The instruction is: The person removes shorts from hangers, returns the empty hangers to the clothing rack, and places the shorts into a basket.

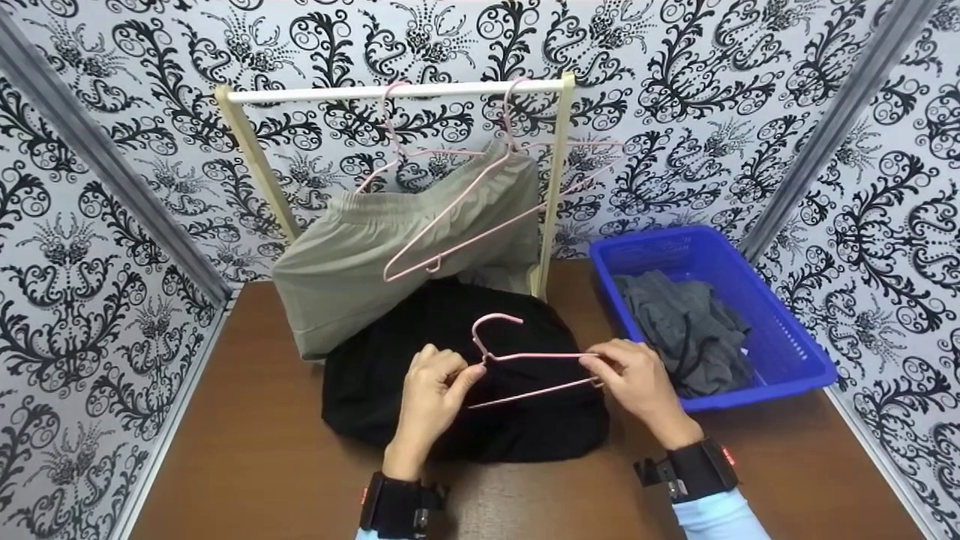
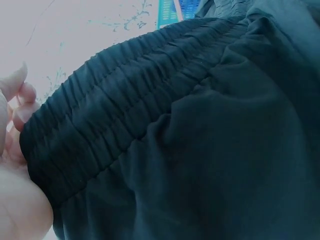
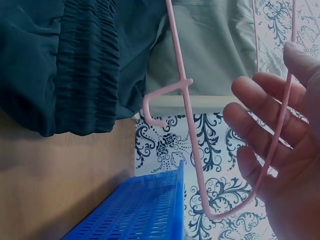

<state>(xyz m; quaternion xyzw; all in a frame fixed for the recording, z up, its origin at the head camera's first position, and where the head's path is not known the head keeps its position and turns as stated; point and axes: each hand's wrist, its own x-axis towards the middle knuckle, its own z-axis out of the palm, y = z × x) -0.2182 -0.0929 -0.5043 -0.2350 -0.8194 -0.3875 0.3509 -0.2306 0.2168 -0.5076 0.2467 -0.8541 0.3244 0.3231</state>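
The left hand [image 1: 435, 382] and the right hand [image 1: 626, 379] have a pink hanger [image 1: 551, 355] between them, held above a black garment [image 1: 525, 431]. The left thumb and forefinger pinch the wire just below the hook; the right thumb and forefinger pinch one end, while the remaining right fingers are loosely bent and apart. A gathered waistband [image 2: 115, 100] lies right beside the left fingers in the left wrist view, but that hand is cut off at the edge, so I can't tell whether it touches the cloth.

The garment is spread on a brown table [image 1: 247, 442]. To the right sits a blue basket [image 1: 787, 337] with crumpled grey clothing [image 1: 686, 322] in it. Behind the garment is a rack with a white rail [image 1: 315, 95] and pale posts. Two more pink hangers hook over that rail; khaki shorts [image 1: 397, 247] hang there, and the nearer hanger's frame crosses in front of them. Black-and-white scroll-patterned walls [image 1: 690, 67] enclose the space, with grey metal uprights [image 1: 112, 154] in the corners.
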